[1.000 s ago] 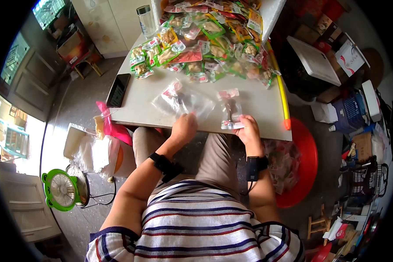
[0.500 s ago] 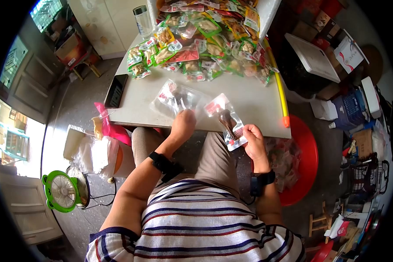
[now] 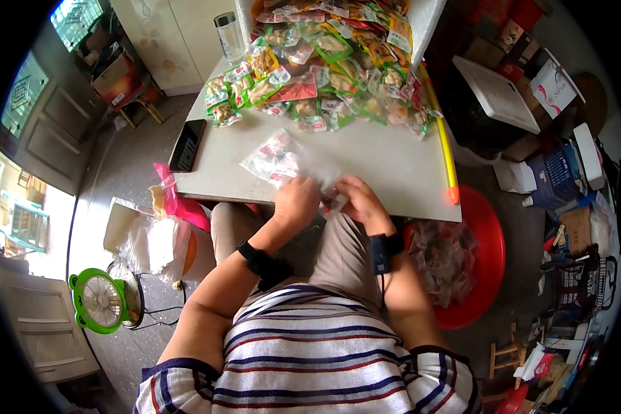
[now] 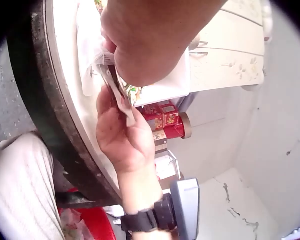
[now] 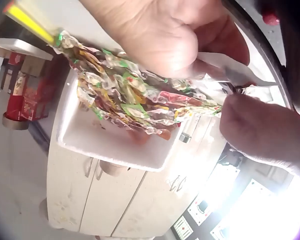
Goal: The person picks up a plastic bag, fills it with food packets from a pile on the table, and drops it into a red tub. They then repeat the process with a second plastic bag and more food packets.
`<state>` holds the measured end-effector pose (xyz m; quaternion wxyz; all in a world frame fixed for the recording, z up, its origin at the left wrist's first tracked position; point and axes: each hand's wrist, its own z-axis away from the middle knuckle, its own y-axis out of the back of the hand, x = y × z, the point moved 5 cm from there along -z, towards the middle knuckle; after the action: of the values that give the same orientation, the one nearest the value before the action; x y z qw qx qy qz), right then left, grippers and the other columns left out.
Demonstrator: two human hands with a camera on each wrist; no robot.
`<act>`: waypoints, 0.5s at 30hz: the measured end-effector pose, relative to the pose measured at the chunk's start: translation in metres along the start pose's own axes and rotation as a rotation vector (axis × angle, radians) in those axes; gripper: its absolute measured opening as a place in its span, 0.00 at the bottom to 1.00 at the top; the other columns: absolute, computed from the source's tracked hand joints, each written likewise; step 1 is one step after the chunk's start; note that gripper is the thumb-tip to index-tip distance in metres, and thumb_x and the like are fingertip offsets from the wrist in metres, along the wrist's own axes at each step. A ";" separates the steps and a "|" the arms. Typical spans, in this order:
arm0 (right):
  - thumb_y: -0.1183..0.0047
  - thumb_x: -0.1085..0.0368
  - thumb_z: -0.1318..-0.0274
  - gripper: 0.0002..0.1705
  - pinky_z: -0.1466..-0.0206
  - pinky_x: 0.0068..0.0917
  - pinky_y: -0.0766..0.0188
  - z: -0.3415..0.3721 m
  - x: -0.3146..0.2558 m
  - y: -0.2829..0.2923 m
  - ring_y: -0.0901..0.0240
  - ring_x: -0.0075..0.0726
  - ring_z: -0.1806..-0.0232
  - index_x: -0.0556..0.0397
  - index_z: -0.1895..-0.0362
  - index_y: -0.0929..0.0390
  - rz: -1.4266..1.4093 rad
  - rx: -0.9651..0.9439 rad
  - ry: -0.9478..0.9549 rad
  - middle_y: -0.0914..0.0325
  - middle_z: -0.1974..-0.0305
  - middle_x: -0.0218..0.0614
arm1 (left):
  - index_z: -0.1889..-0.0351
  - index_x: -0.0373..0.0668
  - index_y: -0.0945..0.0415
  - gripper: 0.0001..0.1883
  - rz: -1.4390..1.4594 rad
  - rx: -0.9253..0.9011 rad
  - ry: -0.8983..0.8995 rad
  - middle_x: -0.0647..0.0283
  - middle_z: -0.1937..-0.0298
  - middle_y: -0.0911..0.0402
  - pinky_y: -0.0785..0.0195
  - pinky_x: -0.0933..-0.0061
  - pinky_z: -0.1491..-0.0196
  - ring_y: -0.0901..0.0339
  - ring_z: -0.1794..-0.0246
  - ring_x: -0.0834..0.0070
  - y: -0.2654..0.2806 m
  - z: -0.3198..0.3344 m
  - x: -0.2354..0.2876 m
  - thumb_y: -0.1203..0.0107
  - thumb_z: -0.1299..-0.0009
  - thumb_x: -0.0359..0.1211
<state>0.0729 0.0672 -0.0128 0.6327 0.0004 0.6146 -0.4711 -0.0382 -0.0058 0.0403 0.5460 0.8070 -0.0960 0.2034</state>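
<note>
Just over the table's point(image 3: 400, 186) near edge, my left hand point(image 3: 297, 202) holds the mouth of a clear plastic bag point(image 3: 272, 157). The bag lies on the table with red-and-white printed packets inside. My right hand point(image 3: 362, 205) is close beside the left, gripping a small vacuum-sealed snack packet point(image 3: 334, 202) at the bag's mouth. In the left wrist view the packet point(image 4: 119, 92) runs between the two hands, its far end at the bag's plastic. The right wrist view shows the packet's pale film point(image 5: 232, 70) under the right hand's fingers; much of it is hidden.
A heap of snack packets point(image 3: 310, 76) spills from a white foam box point(image 3: 431, 27) at the back. A phone point(image 3: 186, 145) and glass bottle point(image 3: 229, 38) stand left, a yellow stick point(image 3: 443, 145) right. Below right is a red basin point(image 3: 486, 276) of packets.
My right hand first lifted and tilted the dark-filled packet off the table, then brought it left to the bag's mouth beside my left hand. The left hand stayed nearly in place.
</note>
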 end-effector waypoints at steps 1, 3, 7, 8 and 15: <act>0.57 0.67 0.51 0.06 0.69 0.34 0.29 -0.009 0.004 -0.004 0.30 0.34 0.72 0.56 0.69 0.34 0.015 -0.013 -0.010 0.30 0.72 0.37 | 0.76 0.41 0.34 0.05 -0.010 -0.004 -0.008 0.56 0.75 0.31 0.36 0.61 0.71 0.31 0.72 0.57 0.001 0.002 0.002 0.55 0.44 0.33; 0.54 0.64 0.53 0.09 0.71 0.30 0.30 -0.020 0.013 -0.016 0.31 0.32 0.73 0.56 0.69 0.34 -0.010 -0.015 -0.044 0.30 0.72 0.36 | 0.76 0.41 0.34 0.05 -0.013 -0.022 -0.005 0.56 0.75 0.31 0.36 0.61 0.72 0.31 0.73 0.57 0.001 0.004 0.003 0.55 0.44 0.33; 0.55 0.67 0.55 0.10 0.76 0.23 0.32 -0.008 0.004 -0.020 0.32 0.27 0.77 0.57 0.66 0.35 0.390 0.168 0.012 0.31 0.74 0.34 | 0.76 0.42 0.34 0.05 -0.012 -0.081 0.007 0.57 0.74 0.31 0.35 0.62 0.72 0.30 0.73 0.58 -0.006 0.013 -0.004 0.53 0.45 0.33; 0.55 0.68 0.55 0.11 0.78 0.21 0.32 0.003 0.000 -0.021 0.32 0.27 0.78 0.58 0.65 0.35 0.422 0.235 0.015 0.32 0.75 0.33 | 0.76 0.42 0.35 0.06 -0.017 -0.093 -0.001 0.57 0.73 0.31 0.35 0.63 0.72 0.30 0.73 0.59 -0.009 0.015 -0.007 0.52 0.46 0.34; 0.58 0.72 0.56 0.10 0.82 0.21 0.33 -0.004 0.023 -0.009 0.32 0.27 0.81 0.59 0.65 0.35 0.300 0.333 -0.011 0.31 0.77 0.34 | 0.77 0.41 0.34 0.04 0.025 -0.013 -0.046 0.56 0.76 0.31 0.36 0.62 0.73 0.31 0.75 0.58 -0.009 0.022 -0.003 0.54 0.45 0.30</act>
<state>0.0601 0.0512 -0.0264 0.6902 0.1937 0.5181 -0.4666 -0.0327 -0.0231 0.0242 0.5462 0.8067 -0.1199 0.1913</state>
